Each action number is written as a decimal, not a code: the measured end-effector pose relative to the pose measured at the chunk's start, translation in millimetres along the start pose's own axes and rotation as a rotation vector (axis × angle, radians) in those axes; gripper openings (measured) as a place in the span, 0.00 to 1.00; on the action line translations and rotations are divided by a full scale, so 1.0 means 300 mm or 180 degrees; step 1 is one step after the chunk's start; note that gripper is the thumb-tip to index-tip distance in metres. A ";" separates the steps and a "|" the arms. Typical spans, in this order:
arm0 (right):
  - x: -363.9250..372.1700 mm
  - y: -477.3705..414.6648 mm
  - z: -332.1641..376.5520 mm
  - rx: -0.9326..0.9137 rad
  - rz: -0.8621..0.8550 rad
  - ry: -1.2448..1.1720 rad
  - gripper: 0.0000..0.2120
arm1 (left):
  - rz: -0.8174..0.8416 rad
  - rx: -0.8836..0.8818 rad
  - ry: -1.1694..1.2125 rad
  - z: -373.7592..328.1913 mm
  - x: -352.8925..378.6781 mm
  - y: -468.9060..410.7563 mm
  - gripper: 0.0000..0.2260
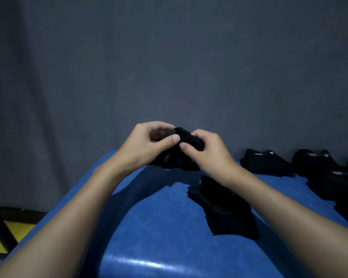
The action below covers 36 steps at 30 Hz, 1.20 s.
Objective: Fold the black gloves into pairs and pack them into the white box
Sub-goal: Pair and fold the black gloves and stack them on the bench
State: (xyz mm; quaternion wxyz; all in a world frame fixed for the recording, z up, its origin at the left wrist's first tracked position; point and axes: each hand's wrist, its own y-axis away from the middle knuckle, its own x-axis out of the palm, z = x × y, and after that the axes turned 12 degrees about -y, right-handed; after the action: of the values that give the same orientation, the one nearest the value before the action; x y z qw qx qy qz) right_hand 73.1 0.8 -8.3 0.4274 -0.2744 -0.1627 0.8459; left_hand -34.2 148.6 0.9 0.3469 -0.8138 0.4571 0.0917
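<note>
- Head view: the left hand [147, 146] is clenched around one end of a black glove bundle [189, 137]. Its thumb [176, 139] presses on the cloth from the front and the other fingers curl behind it.
- The right hand [209, 155] is curled as well and pinches the same bundle from the other side with its thumb tip [183, 145]. The two thumbs lie just beside each other.
- The bundle is between the two hands, lifted above the blue surface [159, 227]. Its lower part hangs beneath the palms. The dark cloth merges with its shadow, so I cannot tell whether the bottom edge touches the surface.
- The cloth is too dark to tell whether the bundle is one glove or two laid together.
- Just below the right wrist, nearer the person, a flat glove [225, 205] lies on the surface. The right forearm crosses over its upper right part.
- To the right of the right hand and well apart from it, a folded pair [263, 161] with small white marks rests on the surface.
- Farther right again, a heap of gloves [325, 173] with similar marks runs out past the frame edge.
- A grey backdrop [169, 57] hangs behind both hands and fills the upper part of the view.
- Far left of the left forearm, beyond the edge of the surface, a patch of yellow floor [10, 233] shows, crossed by a black bar [0, 223].
- Both forearms are bare and reach in from the lower corners, casting a wide shadow on the surface between them.
</note>
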 end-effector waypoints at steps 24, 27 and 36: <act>-0.308 0.172 0.093 0.0236 -0.0129 -0.1029 0.04 | 0.0425 0.0186 0.0126 -0.158 0.148 0.029 0.13; -0.323 0.191 0.076 0.0076 0.0215 -0.0716 0.12 | 0.0388 0.0172 0.0292 -0.178 0.167 0.025 0.13; -0.318 0.209 0.033 0.0192 -0.0516 -0.1197 0.15 | 0.0740 -0.0274 0.0925 -0.163 0.177 0.035 0.25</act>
State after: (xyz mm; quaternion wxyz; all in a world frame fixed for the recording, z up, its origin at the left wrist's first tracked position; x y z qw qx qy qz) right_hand 73.5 -113.6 -1.2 0.4642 -0.0847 -0.2358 0.8496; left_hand -20.6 77.2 7.4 0.2293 -0.7743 0.5890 0.0322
